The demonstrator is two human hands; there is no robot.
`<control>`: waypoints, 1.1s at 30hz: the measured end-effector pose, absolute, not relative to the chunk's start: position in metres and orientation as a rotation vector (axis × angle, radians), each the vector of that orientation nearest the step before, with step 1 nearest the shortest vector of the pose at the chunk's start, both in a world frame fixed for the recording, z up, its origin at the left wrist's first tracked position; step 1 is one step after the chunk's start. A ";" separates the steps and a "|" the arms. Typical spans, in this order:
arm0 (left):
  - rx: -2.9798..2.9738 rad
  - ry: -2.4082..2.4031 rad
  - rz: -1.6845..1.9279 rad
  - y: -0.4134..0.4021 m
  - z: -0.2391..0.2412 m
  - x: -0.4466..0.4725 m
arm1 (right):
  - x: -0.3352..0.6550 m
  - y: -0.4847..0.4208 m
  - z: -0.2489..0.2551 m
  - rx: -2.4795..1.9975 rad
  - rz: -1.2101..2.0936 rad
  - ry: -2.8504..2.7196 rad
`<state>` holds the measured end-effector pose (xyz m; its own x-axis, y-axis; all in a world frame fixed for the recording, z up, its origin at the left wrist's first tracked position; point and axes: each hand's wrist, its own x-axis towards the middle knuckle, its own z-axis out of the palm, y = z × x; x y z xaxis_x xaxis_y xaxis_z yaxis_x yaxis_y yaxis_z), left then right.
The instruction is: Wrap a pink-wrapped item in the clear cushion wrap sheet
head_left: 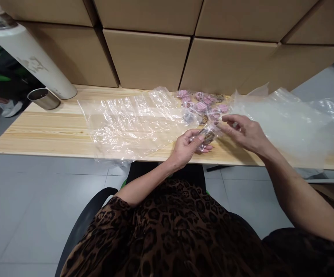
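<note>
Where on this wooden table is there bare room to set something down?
Bare wood lies on the table between the steel cup and the clear plastic bags. Crowded: the pink packets and the right bag pile.

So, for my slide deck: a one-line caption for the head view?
Both hands, left and right, hold a small clear packet over a wooden table strewn with plastic bags.

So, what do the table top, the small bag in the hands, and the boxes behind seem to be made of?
Table top: light wood, matt, with visible straight grain lines. Small bag, held by the left hand and right hand: thin clear plastic film, glossy and wrinkled. Boxes: plain brown cardboard, probably, matt with sharp folded edges.
</note>
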<state>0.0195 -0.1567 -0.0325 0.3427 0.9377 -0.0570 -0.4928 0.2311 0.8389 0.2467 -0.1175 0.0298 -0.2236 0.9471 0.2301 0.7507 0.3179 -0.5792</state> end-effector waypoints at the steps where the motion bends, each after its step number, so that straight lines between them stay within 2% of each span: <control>1: 0.799 0.648 1.105 -0.157 -0.031 0.019 | 0.249 -0.116 0.025 -1.517 0.378 -2.190; 5: 0.706 0.666 1.147 -0.159 -0.024 0.018 | 0.248 -0.114 0.004 -1.520 0.128 -2.448; 7: 0.681 0.678 1.168 -0.160 -0.023 0.019 | 0.247 -0.114 0.000 -1.517 0.124 -2.417; 11: 0.638 0.675 1.220 -0.161 -0.022 0.020 | 0.251 -0.126 0.015 -1.542 0.378 -2.020; 15: 0.630 0.685 1.221 -0.160 -0.024 0.020 | 0.235 -0.149 0.041 -1.277 0.894 -1.557; 19: 0.684 0.688 1.228 -0.161 -0.026 0.020 | 0.205 -0.160 0.045 -1.234 1.333 -1.451; 25: 0.662 0.644 1.242 -0.165 -0.023 0.017 | 0.193 -0.151 0.040 -1.303 1.432 -1.422; 33: 0.880 0.653 1.185 -0.166 -0.028 0.019 | 0.216 -0.145 0.067 -1.340 1.492 -1.787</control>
<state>0.0193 -0.1662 -0.0276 0.2666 0.9637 0.0131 -0.5034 0.1277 0.8545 0.2159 -0.1452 0.0672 -0.4258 0.8743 -0.2331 0.3853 -0.0578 -0.9210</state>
